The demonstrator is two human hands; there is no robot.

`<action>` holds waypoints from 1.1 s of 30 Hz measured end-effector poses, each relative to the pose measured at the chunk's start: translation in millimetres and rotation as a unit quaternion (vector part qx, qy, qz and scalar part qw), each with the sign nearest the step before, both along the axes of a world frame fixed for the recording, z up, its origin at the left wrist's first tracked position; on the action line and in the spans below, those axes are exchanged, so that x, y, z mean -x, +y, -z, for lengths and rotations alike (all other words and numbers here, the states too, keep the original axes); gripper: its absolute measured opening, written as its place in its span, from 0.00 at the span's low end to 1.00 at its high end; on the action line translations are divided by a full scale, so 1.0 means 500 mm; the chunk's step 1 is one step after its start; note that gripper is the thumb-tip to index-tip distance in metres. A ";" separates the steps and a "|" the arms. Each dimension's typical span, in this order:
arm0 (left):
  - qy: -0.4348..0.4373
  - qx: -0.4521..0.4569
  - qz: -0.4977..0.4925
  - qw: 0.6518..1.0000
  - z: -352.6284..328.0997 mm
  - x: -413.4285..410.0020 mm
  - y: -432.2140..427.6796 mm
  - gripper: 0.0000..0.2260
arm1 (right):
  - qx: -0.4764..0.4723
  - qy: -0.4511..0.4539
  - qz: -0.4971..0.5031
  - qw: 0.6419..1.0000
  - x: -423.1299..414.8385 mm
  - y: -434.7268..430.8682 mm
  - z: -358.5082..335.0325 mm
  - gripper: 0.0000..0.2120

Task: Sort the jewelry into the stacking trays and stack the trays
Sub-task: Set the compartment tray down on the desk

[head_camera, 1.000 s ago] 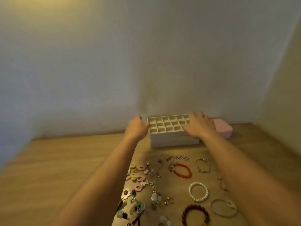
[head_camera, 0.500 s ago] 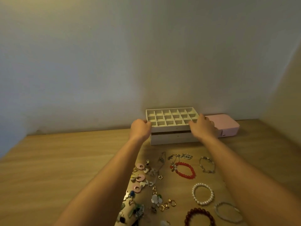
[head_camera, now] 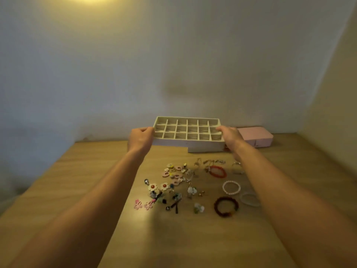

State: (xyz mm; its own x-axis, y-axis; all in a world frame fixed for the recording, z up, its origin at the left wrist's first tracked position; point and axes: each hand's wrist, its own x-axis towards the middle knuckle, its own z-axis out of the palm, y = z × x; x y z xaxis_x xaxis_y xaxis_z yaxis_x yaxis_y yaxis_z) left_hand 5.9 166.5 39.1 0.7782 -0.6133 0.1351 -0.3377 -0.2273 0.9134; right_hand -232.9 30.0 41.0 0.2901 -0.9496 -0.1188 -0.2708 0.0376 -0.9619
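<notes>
Both bare arms reach forward, nearly straight, forearms angling inward. The left hand (head_camera: 140,139) grips the left end of the compartment tray (head_camera: 173,142), thumb curled over its rim. The right hand (head_camera: 230,136) grips the tray's right end likewise.

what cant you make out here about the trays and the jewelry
Head view only.
Lower tray: inside hidden by the top tray.
Pink box: left end behind the right hand.
Silver bracelet: partly under the right forearm.
Earring pile: too small and blurred to sort.
</notes>
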 end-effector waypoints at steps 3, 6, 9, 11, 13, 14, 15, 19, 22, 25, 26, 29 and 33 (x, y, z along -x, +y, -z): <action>0.016 0.003 0.002 1.000 0.002 0.017 0.102 0.08 | -0.027 0.027 -0.010 0.999 0.012 0.063 0.014 0.24; 0.024 -0.005 0.004 1.000 0.026 0.035 0.197 0.05 | -0.021 0.081 -0.039 0.996 0.036 0.164 0.033 0.20; 0.027 -0.027 -0.001 0.999 0.059 0.050 0.276 0.05 | 0.016 0.147 -0.066 0.987 0.065 0.241 0.065 0.12; 0.031 -0.042 0.000 0.999 0.083 0.061 0.322 0.04 | 0.053 0.172 -0.079 0.980 0.081 0.290 0.088 0.09; 0.031 -0.064 0.006 0.997 0.107 0.069 0.363 0.04 | 0.072 0.175 -0.099 0.977 0.092 0.326 0.116 0.04; 0.019 -0.086 0.021 0.996 0.119 0.070 0.379 0.05 | 0.084 0.193 -0.113 0.971 0.099 0.342 0.127 0.05; 0.000 -0.114 0.038 0.993 0.135 0.074 0.395 0.04 | 0.089 0.224 -0.133 0.961 0.109 0.365 0.138 0.07; 0.020 -0.157 0.059 0.986 0.183 0.104 0.433 0.05 | 0.108 0.312 -0.156 0.931 0.135 0.409 0.179 0.12; -0.004 -0.220 0.084 0.972 0.207 0.126 0.447 0.09 | 0.133 0.349 -0.135 0.918 0.142 0.406 0.204 0.10; -0.024 -0.265 0.126 0.956 0.242 0.133 0.455 0.11 | 0.139 0.360 -0.124 0.914 0.146 0.409 0.217 0.14; -0.036 -0.272 0.136 0.952 0.252 0.132 0.456 0.12 | 0.141 0.363 -0.123 0.913 0.148 0.410 0.220 0.17; -0.057 -0.266 0.145 0.951 0.268 0.121 0.450 0.12 | 0.143 0.401 -0.122 0.897 0.150 0.409 0.226 0.20; -0.055 -0.287 0.152 0.944 0.264 0.105 0.442 0.16 | 0.211 0.540 -0.091 0.810 0.151 0.412 0.204 0.20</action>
